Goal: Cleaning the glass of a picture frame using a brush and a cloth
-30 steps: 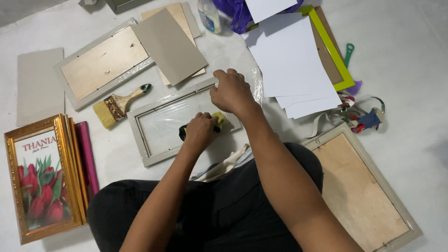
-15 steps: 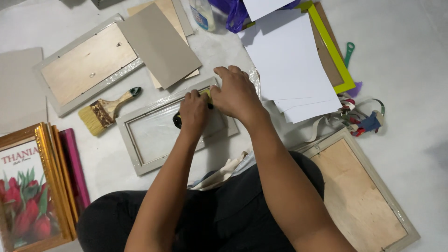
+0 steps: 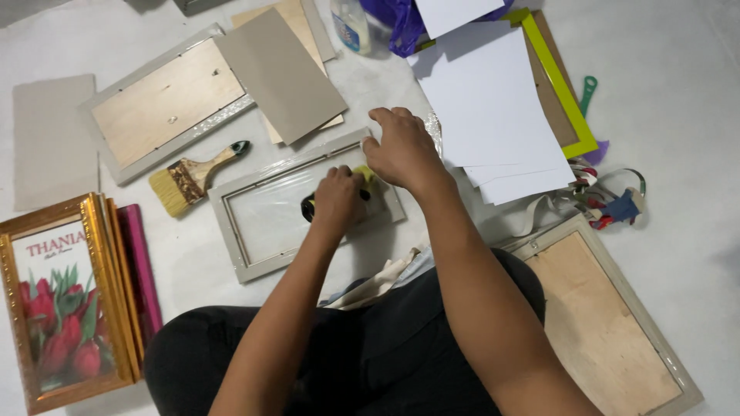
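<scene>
The right hand (image 3: 402,150) pressed flat on the grey frame (image 3: 304,204), lying on the floor before the person's knees, steadying it while the left hand (image 3: 338,199) closed its grip around a yellow-and-black tool (image 3: 362,177) over the glass.

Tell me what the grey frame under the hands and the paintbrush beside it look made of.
Grey frame: looks like painted wood or moulded plastic, matte grey; can't tell which. Its centre is glossy with wrinkled glare, likely clear plastic film. Paintbrush: varnished wooden handle, rusty-looking metal ferrule, pale yellow bristles.
</scene>
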